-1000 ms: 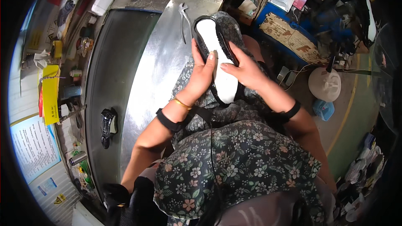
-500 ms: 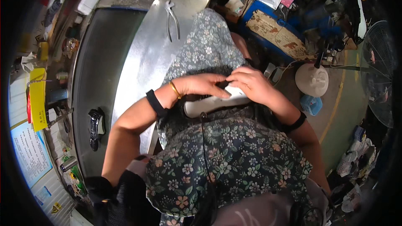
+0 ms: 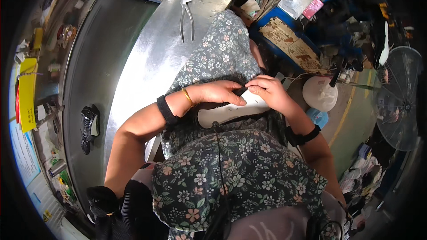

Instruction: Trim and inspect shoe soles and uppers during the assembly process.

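Note:
A black shoe with its white insole underside (image 3: 240, 109) turned up lies across my lap, on a floral apron. A few small dark marks dot the white surface. My left hand (image 3: 218, 93) is closed on its far edge, the thumb resting on the white surface. My right hand (image 3: 270, 92) is curled round its right end, fingers gathered at the edge and nearly meeting the left fingertips. Most of the black upper is hidden below. Beyond my lap, pincers (image 3: 186, 18) lie on a shiny metal tabletop (image 3: 149, 49).
Along the left runs a dark conveyor belt (image 3: 106, 44) carrying another black shoe (image 3: 90, 129). To the right are a white lidded bucket (image 3: 319, 93), a light blue container (image 3: 317, 118) and a fan (image 3: 400, 102). A blue-framed machine (image 3: 289, 40) with a control panel stands at the far right.
The view has shifted, so the tabletop and surroundings sit differently. My right fingers have moved slightly along the shoe's edge, and more of its white underside shows. Both hands keep hold.

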Demonstrator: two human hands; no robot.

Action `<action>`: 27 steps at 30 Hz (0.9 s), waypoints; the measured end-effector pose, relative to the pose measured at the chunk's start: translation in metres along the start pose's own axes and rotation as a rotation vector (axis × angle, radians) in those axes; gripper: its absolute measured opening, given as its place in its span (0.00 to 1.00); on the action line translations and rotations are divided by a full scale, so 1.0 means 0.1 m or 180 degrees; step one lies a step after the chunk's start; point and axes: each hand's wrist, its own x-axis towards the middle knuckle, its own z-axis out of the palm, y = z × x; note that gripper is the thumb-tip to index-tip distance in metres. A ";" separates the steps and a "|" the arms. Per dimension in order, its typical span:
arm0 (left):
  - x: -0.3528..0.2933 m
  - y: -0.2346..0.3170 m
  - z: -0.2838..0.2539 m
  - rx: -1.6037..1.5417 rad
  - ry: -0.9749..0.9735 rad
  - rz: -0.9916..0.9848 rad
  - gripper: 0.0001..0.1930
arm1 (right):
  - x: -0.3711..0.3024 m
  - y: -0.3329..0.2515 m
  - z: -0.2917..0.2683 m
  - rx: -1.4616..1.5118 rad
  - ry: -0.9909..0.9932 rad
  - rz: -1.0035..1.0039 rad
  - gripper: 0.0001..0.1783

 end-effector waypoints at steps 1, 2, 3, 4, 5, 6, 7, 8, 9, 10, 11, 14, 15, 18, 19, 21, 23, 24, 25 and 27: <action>0.01 -0.01 -0.01 0.0015 0.0001 0.0047 0.36 | 0.01 0.04 0.01 -0.0067 -0.0072 0.0068 0.11; 0.01 -0.01 -0.02 0.0031 0.0124 -0.0051 0.36 | 0.03 0.06 0.02 -0.0319 -0.0018 -0.0095 0.09; 0.01 0.00 -0.02 0.0317 0.0157 -0.0107 0.36 | 0.09 0.08 0.00 -0.0543 0.0115 -0.0274 0.07; 0.01 0.01 -0.01 0.0627 0.0221 -0.0062 0.36 | 0.18 0.07 -0.04 -0.0590 0.0009 -0.0305 0.07; 0.01 0.03 -0.01 0.0438 0.0176 -0.0141 0.35 | 0.32 0.03 -0.09 -0.0629 -0.0239 -0.0315 0.07; 0.00 0.05 0.02 0.0208 0.0366 -0.0319 0.32 | 0.46 -0.04 -0.14 -0.0742 -0.0642 -0.0126 0.06; 0.00 0.08 0.03 0.0655 0.0187 0.0078 0.30 | 0.69 -0.12 -0.18 -0.0105 -0.0323 0.0247 0.06; 0.00 0.11 0.05 0.1267 0.0144 0.0178 0.28 | 0.94 -0.24 -0.22 0.0761 0.0064 0.0952 0.06; 0.01 0.13 0.07 0.1449 0.0048 0.0524 0.25 | 1.21 -0.37 -0.38 0.0358 0.0230 0.0962 0.08; 0.01 0.15 0.08 0.1210 -0.0049 0.0503 0.25 | 1.62 -0.48 -0.38 -0.0299 0.0495 -0.0020 0.10; 0.01 0.16 0.09 0.1189 0.0133 0.0353 0.25 | 1.98 -0.59 -0.29 -0.0763 0.0573 -0.0505 0.11; 0.01 0.15 0.09 0.1281 0.0385 0.0404 0.25 | 2.88 -0.69 0.39 -0.2152 0.0063 0.0444 0.47; 0.01 0.14 0.08 0.1437 0.0526 0.0572 0.26 | 2.99 -0.63 0.65 -0.2540 -0.0131 0.0520 0.49; 0.01 0.09 0.05 0.1469 0.0788 0.1254 0.27 | 3.25 -0.47 1.01 -0.3313 -0.0713 0.0491 0.31; 0.00 0.07 0.03 0.1254 0.0676 0.1146 0.27 | 3.23 -0.42 0.96 -0.3246 -0.0502 0.0419 0.31; -0.01 0.05 0.02 0.0673 0.0517 0.0641 0.26 | 3.06 -0.40 0.65 -0.2298 -0.0933 0.0639 0.23; -0.03 0.06 0.01 0.0423 0.0422 0.0454 0.27 | 2.62 -0.45 0.18 0.0972 -0.0676 0.1037 0.17; -0.05 0.07 0.01 0.0385 0.0367 0.0505 0.28 | 2.34 -0.49 -0.08 0.1070 -0.0944 0.1119 0.15; -0.06 0.09 0.01 0.0475 0.0400 0.0427 0.29 | 1.90 -0.54 -0.21 0.2045 -0.0579 0.1155 0.12; -0.08 0.14 0.00 0.0589 0.0433 0.0428 0.29 | 1.08 -0.65 -0.56 0.1235 -0.1103 0.1217 0.12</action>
